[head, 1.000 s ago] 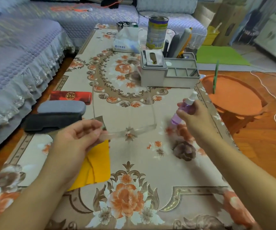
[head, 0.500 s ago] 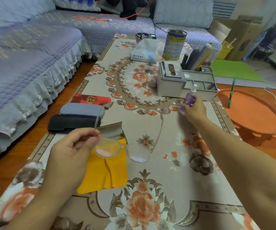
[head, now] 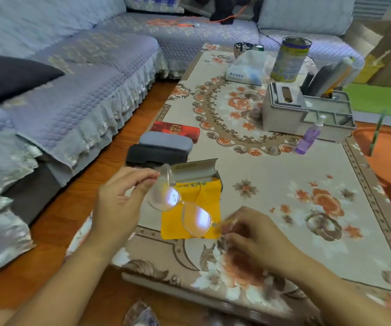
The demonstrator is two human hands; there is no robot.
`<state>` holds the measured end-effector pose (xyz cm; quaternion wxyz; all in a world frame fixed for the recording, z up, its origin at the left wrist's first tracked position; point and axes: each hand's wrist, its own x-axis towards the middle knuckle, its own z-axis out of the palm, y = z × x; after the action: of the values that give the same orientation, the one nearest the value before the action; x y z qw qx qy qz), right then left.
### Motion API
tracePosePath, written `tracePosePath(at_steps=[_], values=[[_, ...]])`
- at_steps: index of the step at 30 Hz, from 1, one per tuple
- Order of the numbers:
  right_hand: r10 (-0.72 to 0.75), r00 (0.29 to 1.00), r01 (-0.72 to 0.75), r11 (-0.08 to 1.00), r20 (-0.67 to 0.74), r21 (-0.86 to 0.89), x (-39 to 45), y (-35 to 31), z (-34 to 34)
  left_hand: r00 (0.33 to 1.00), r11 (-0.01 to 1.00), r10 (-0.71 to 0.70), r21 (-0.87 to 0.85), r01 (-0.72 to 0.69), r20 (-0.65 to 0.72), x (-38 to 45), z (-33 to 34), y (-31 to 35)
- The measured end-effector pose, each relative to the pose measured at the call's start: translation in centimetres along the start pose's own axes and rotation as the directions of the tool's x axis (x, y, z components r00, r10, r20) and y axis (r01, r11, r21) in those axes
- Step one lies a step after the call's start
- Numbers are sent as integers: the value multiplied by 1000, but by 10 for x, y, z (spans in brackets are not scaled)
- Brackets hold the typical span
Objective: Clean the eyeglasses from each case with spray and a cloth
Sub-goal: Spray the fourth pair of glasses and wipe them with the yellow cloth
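Note:
Clear-framed eyeglasses [head: 180, 208] hang above the yellow cloth [head: 203, 201] on the flowered table. My left hand [head: 119, 203] pinches their left temple end near the lens. My right hand [head: 255, 234] pinches the right end of the frame. The purple spray bottle [head: 308, 137] stands alone on the table by the grey organiser, with no hand on it. An open olive case [head: 194, 171] lies behind the cloth. Further back along the left edge lie a black case [head: 156, 155], a grey case [head: 166, 140] and a red case [head: 178, 131].
A grey organiser [head: 307, 116] with pens stands at the back right, with a tin can [head: 291, 60] and a tissue pack [head: 246, 67] behind it. A purple-covered sofa [head: 60, 90] runs along the left. An orange stool [head: 387, 151] sits right of the table.
My right hand set the spray bottle down by the organiser, came back and took the right end of the glasses. The left hand tilted the glasses over the cloth. The camera moved left.

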<state>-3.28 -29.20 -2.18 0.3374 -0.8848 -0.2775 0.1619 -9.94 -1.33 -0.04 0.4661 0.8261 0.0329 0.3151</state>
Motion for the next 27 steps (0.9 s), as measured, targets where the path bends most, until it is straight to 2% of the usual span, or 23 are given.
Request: tracePosePath(at_steps=[2,5,8,10,12,14,19,23,27], values=[[-36,999,35,999,-25,-36,13,-7,11,997,996,67,63,-69,37,-8,-7,-7],[109,992,-110,994,-66,-4,31,-20,23,989,983,126,125,-135,75,-18,-16,-14],[166,985,-170,949,-38,-266,35,-28,37,994,993,90,73,-93,56,-22,-22,-13],[148,989,-147,929,-21,-341,38,-30,42,998,998,55,15,-55,45,-22,-24,-11],[128,992,-129,967,-21,-221,41,-30,35,998,999,38,-33,-36,53,-21,-24,-10],[96,992,-101,993,-78,-61,39,-31,15,998,998,34,-61,-30,62,-19,-19,-6],[19,935,22,994,-354,110,11,-50,-75,992,985,49,-172,-27,120,-14,18,30],[68,939,31,959,-337,281,-27,-41,-138,970,959,73,-284,-4,233,-14,60,59],[238,933,-149,938,-270,313,-55,-4,-153,938,946,183,-313,-87,294,-15,92,83]])
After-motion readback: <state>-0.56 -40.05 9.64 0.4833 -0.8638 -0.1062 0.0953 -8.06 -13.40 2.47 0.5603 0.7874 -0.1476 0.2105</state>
